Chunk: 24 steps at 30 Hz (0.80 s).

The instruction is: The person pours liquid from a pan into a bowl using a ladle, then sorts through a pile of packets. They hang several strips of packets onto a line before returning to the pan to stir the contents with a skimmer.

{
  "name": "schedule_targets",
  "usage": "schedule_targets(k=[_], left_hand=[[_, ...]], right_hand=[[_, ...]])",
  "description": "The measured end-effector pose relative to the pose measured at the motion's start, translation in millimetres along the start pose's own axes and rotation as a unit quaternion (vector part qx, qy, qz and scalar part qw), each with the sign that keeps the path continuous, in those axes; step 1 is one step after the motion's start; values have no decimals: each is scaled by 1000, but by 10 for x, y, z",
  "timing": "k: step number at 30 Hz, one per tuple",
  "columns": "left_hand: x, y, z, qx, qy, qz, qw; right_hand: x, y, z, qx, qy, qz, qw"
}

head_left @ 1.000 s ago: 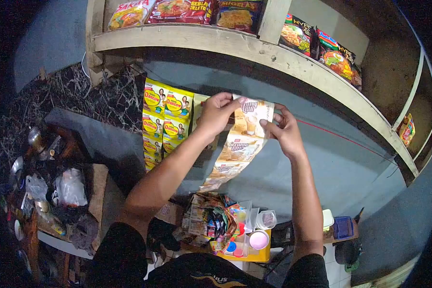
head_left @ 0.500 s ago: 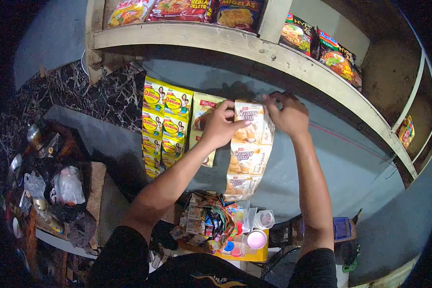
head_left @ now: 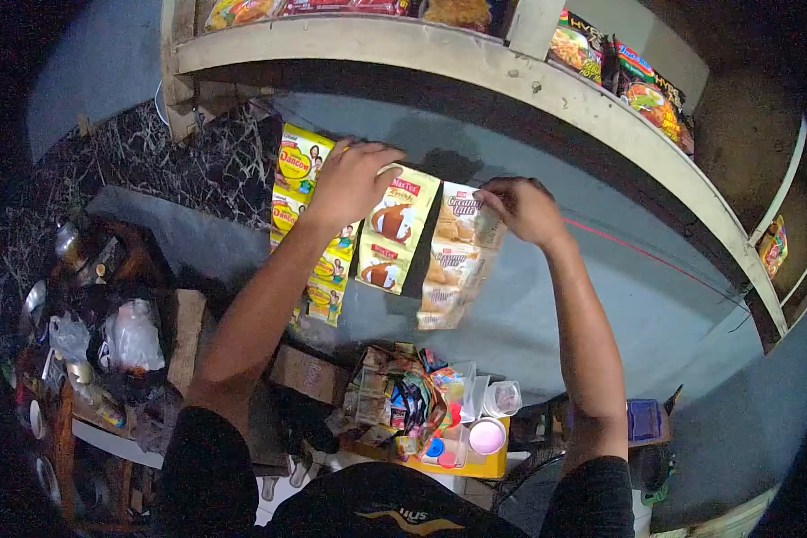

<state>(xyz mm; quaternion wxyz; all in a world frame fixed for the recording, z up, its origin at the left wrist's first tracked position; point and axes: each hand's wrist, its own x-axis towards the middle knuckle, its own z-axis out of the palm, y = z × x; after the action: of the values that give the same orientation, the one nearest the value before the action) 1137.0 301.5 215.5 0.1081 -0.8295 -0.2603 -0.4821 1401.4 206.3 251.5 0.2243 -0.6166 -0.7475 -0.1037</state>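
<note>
Strips of drink sachets hang side by side below a shelf. My left hand (head_left: 354,184) is closed at the top left corner of the pale yellow Max Tea sachet strip (head_left: 394,220), its thumb over the corner. Behind that hand and forearm, the yellow Dancow sachet strips (head_left: 291,170) are partly covered. With bent fingers, my right hand (head_left: 524,211) pinches the upper right edge of the cream-coloured Creamy Latte sachet strip (head_left: 453,255). That strip's lower part curls and looks slightly blurred.
Overhead, a wooden shelf (head_left: 403,43) carries noodle packs (head_left: 650,94). A red string (head_left: 641,251) runs along the wall to the right. Below are a pile of sachets (head_left: 394,394), plastic tubs (head_left: 502,397) and a pink-lidded container (head_left: 487,437). Plastic bags (head_left: 134,341) lie at left.
My left hand has moved left and up from the Creamy Latte strip to the Max Tea strip, which shows more fully. My right hand stays at the Creamy Latte strip's right edge. The view has shifted slightly.
</note>
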Motion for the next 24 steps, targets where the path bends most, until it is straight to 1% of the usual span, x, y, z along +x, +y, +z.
schedule_targets(k=[1,2,3,5,6,7,9,10,12,13,15,16,17,18,21,22,24], left_hand=[[-15,-45,9,7,-28,2,1000],[-29,-84,21,17,-54,-4,998],[-63,-110,36,16,-59,-5,998],[-127,-96,23,17,-26,17,999],[-171,-92,4,40,-31,21,998],[-221,-94,2,40,-33,21,998],[-324,-106,-1,79,28,54,995],[-380,-119,-33,88,3,57,994],[-466,-134,-80,89,13,55,994],[-491,-150,-97,86,23,52,995],[-504,-318,-112,108,15,49,993],[-498,-379,-131,132,12,35,991],[-507,-439,-149,155,9,21,988],[-508,-505,-170,145,8,13,989],[-510,-726,-249,157,0,24,987],[-508,-747,-290,189,-10,32,981],[-504,-811,-330,193,-9,38,980]], right_hand=[[19,4,-8,5,-11,-9,1000],[27,-4,2,53,-5,-21,998],[25,-24,18,56,-7,-18,998],[-9,-135,18,4,20,-5,1000],[-63,-203,8,-20,42,18,999],[-102,-225,31,-18,41,19,999],[-149,-257,52,-51,99,-26,993],[-175,-283,65,-50,100,-27,993],[-231,-329,82,-91,148,-81,981],[-247,-315,120,-90,149,-82,981],[-270,-249,215,-157,205,-123,958],[-277,-257,223,-157,204,-121,959],[-291,-281,235,-159,190,-97,964],[-296,-309,245,-160,177,-73,968],[-283,-403,257,-170,178,-64,967],[-264,-431,271,-171,178,-62,967],[-201,-489,296,-140,165,-15,976]])
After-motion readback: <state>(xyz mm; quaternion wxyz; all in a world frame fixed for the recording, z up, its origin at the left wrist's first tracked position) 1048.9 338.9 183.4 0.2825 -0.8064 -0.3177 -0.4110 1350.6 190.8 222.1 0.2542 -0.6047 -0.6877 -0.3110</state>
